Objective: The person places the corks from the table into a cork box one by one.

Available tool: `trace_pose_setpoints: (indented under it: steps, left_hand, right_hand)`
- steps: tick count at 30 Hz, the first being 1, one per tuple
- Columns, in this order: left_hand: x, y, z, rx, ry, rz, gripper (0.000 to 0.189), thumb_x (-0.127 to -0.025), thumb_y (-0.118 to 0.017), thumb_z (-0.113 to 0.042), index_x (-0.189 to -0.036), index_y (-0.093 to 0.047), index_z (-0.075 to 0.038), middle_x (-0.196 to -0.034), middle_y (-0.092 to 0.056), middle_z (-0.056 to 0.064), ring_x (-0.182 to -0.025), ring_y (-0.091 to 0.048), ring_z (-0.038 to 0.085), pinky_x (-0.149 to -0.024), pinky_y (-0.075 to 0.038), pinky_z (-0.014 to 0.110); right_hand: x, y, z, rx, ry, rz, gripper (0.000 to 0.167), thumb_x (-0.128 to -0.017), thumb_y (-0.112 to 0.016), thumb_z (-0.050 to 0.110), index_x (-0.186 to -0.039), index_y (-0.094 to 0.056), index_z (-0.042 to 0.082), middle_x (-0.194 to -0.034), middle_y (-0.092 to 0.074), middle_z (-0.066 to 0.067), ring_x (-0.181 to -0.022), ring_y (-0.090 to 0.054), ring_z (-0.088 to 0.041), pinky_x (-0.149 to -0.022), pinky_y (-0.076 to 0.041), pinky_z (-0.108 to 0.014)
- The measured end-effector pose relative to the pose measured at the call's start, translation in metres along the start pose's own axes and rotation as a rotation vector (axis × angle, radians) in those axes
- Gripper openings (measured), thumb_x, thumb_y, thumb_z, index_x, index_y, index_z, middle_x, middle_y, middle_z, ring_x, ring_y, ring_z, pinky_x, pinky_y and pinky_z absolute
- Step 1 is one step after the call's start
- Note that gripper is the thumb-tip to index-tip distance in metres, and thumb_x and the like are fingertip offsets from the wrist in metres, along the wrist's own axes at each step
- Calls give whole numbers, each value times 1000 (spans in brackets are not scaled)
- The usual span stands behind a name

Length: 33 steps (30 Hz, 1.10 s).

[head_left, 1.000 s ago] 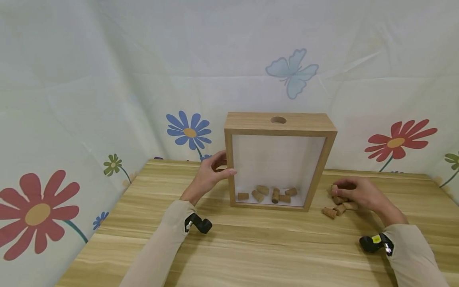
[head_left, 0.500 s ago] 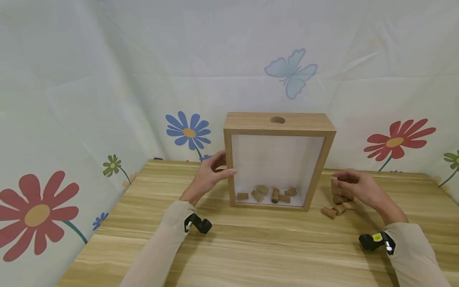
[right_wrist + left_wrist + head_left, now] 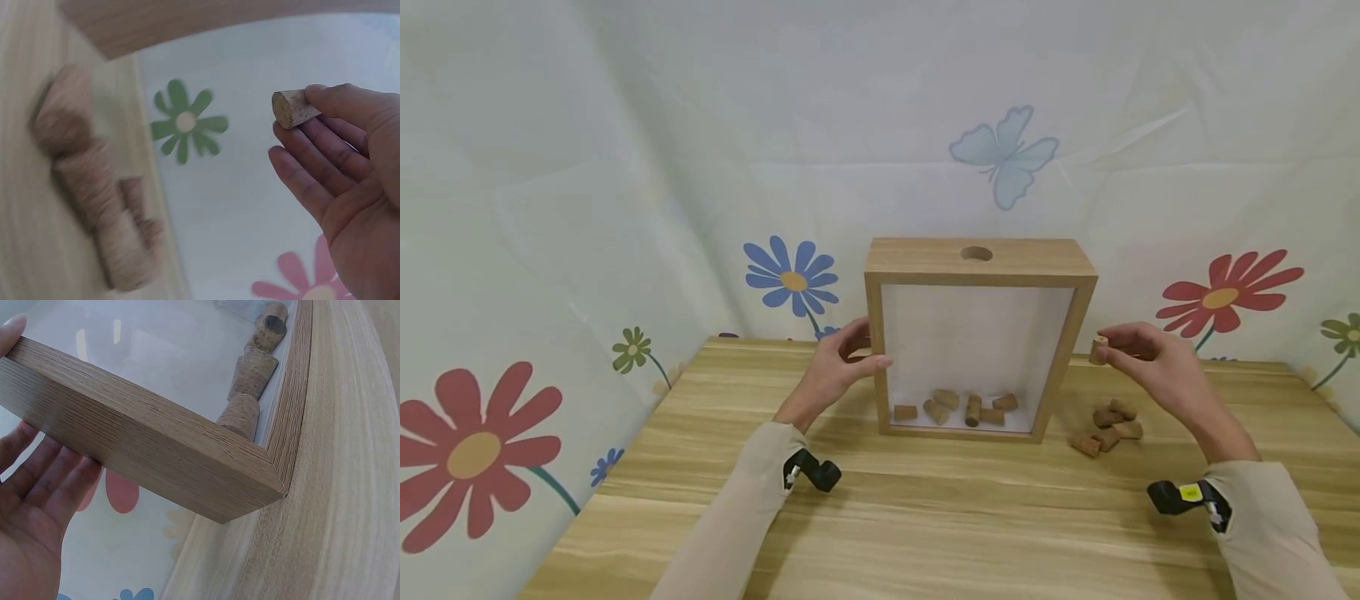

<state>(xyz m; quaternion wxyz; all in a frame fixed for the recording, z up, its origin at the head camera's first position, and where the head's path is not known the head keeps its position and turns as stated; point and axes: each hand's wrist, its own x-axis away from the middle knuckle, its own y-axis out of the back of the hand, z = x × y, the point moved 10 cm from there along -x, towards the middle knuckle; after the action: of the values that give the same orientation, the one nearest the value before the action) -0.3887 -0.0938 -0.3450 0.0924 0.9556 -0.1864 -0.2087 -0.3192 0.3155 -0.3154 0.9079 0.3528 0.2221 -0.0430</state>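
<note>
A wooden box frame (image 3: 982,257) with a clear front and a round hole (image 3: 977,253) in its top stands upright on the table. Several corks (image 3: 973,410) lie inside along its bottom. My left hand (image 3: 835,367) grips the frame's left side, thumb on the front edge and fingers behind, as the left wrist view (image 3: 37,487) also shows. Between thumb and fingertips my right hand (image 3: 1157,367) pinches a cork (image 3: 1098,350), raised above the table just right of the frame. In the right wrist view that cork (image 3: 294,109) points its end face away from the palm.
Several loose corks (image 3: 1107,429) lie in a small heap on the wooden table (image 3: 970,517), right of the frame and below my right hand. A cloth (image 3: 820,125) printed with flowers and a butterfly hangs behind the table's far edge.
My right hand has lifted a cork up from the heap and turned slightly, leaving the other corks on the table. The left hand keeps its grip on the frame.
</note>
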Motion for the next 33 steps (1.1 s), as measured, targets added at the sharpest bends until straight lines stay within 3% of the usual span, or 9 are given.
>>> trace_pose_setpoints:
  steps: [5,13,20,25,29,33]
  left_hand:
    - [1,0,-1,-2,-1,1,72,-94,-83,-22,-156,-51,-4,-137,-65,15,-127,-61,30,-100,-56,37]
    - [2,-2,2,2,23,-2,74,-94,-83,-23,-157,-50,-5,-138,-64,15,-127,-60,31,-100,-56,38]
    - [4,-5,7,11,48,2,74,-93,-83,-21,-157,-50,-5,-137,-64,15,-127,-61,31,-99,-57,38]
    - [2,-3,4,8,24,-3,73,-93,-82,-18,-156,-49,-2,-137,-64,18,-127,-61,33,-100,-57,39]
    - [2,-1,2,-1,15,-8,73,-93,-82,-18,-156,-49,-2,-137,-64,18,-127,-61,33,-99,-57,39]
    - [1,0,1,-4,5,-6,74,-93,-83,-21,-156,-49,-2,-137,-64,18,-127,-61,32,-99,-57,38]
  right_hand:
    - [-1,13,23,-27,33,-95,31,-103,-72,11,-131,-68,-3,-104,-77,5,-89,-64,12,-77,-50,-7]
    - [-2,38,66,-151,130,-298,33,-96,-75,-4,-129,-68,-6,-101,-72,20,-92,-68,7,-84,-50,-7]
    - [-5,71,111,-212,160,-473,33,-94,-78,-3,-127,-73,-2,-102,-74,11,-91,-71,-3,-82,-53,-11]
    - [-19,77,152,-238,219,-460,33,-94,-78,-1,-127,-74,1,-109,-75,3,-96,-71,-9,-89,-53,-14]
    - [-32,68,187,-233,305,-407,33,-94,-77,-3,-127,-74,3,-114,-73,0,-102,-70,-11,-93,-53,-16]
    - [-43,55,212,-220,340,-339,33,-95,-77,-1,-127,-72,4,-114,-72,2,-103,-68,-11,-93,-53,-15]
